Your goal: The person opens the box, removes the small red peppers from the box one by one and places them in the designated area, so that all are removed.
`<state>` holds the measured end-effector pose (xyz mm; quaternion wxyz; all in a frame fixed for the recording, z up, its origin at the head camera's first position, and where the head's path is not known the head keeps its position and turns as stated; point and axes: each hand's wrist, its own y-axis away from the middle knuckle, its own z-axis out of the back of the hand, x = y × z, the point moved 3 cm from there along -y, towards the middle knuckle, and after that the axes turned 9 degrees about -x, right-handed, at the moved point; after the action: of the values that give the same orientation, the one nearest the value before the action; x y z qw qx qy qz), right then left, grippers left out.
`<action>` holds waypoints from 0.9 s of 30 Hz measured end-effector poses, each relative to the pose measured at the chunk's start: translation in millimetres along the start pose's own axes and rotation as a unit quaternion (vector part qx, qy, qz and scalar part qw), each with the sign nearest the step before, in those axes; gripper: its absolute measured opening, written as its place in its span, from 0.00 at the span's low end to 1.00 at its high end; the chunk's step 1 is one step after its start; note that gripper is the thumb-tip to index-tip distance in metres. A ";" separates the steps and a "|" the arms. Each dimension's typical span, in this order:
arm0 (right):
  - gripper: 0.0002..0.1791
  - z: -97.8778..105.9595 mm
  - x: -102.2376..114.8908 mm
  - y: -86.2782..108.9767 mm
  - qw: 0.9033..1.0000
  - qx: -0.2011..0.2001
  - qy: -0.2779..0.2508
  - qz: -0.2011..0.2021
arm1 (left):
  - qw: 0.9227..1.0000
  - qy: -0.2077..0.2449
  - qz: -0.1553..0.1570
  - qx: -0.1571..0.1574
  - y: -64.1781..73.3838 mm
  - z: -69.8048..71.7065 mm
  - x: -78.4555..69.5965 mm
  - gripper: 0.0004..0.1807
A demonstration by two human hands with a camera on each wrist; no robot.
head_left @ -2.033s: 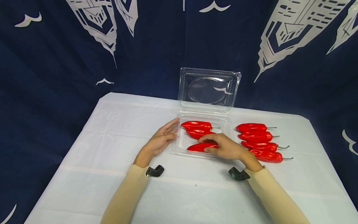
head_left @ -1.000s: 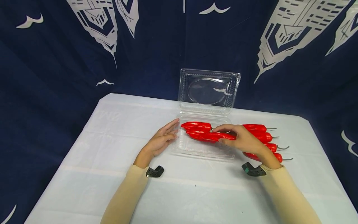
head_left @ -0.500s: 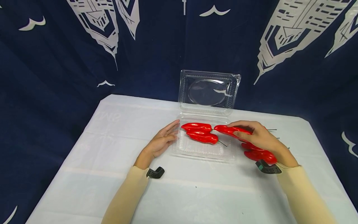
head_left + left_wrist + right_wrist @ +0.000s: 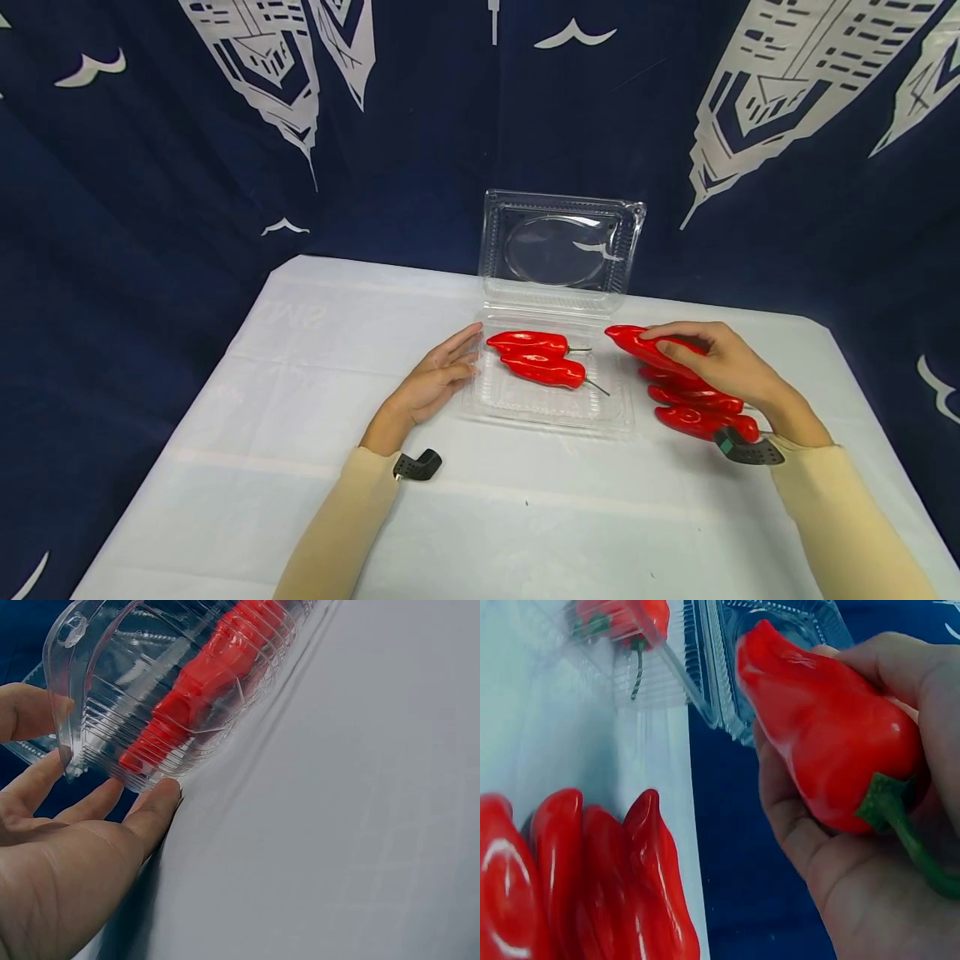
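Observation:
My right hand [image 4: 723,358] grips a red pepper [image 4: 636,340] over the right side of the table, with thumb and fingers around its body. In the right wrist view its green stem [image 4: 900,825] points back toward the palm. Under and beside that hand lie several more red peppers [image 4: 701,421] in a row. Two peppers, one [image 4: 528,342] behind the other [image 4: 546,372], lie inside a clear plastic clamshell container [image 4: 547,422]. The left hand [image 4: 426,385] touches the container's left side with extended fingers; the left wrist view shows fingertips [image 4: 161,793] at its ribbed wall.
The container's clear lid [image 4: 558,250] stands raised at the back, in front of a dark blue curtain [image 4: 420,167] printed with white shapes. A white cloth covers the table [image 4: 525,533]. Black wrist cameras [image 4: 420,464] sit on both sleeves.
The right hand has carried the pepper out of the container and to the right, over the row. The container held three peppers before. The left hand has stayed in place.

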<state>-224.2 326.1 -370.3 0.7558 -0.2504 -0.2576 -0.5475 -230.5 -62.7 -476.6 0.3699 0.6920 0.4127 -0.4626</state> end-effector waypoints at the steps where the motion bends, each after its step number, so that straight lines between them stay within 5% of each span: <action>1: 0.21 0.6 -1.3 0.0 1.000 0.000 0.000 -0.009 | 1.000 0.000 0.000 0.000 -0.1 0.2 0.2 0.39; 8: 0.30 8.3 -10.0 -3.9 0.998 -0.006 0.023 -0.055 | 1.000 0.003 0.002 -0.001 0.6 0.8 1.1 0.38; 18: 0.25 26.6 -28.6 -16.9 0.996 -0.035 0.081 -0.003 | 1.000 0.003 0.002 -0.002 1.4 -0.6 0.0 0.38; 27: 0.24 33.5 -42.3 -32.7 0.993 -0.040 0.106 -0.023 | 1.000 0.006 0.002 -0.004 1.4 -0.3 -0.6 0.38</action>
<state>-270.6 368.7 -370.4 0.7556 -0.2154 -0.1598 -0.5977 -229.3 -63.1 -475.8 0.3708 0.6940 0.4152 -0.4566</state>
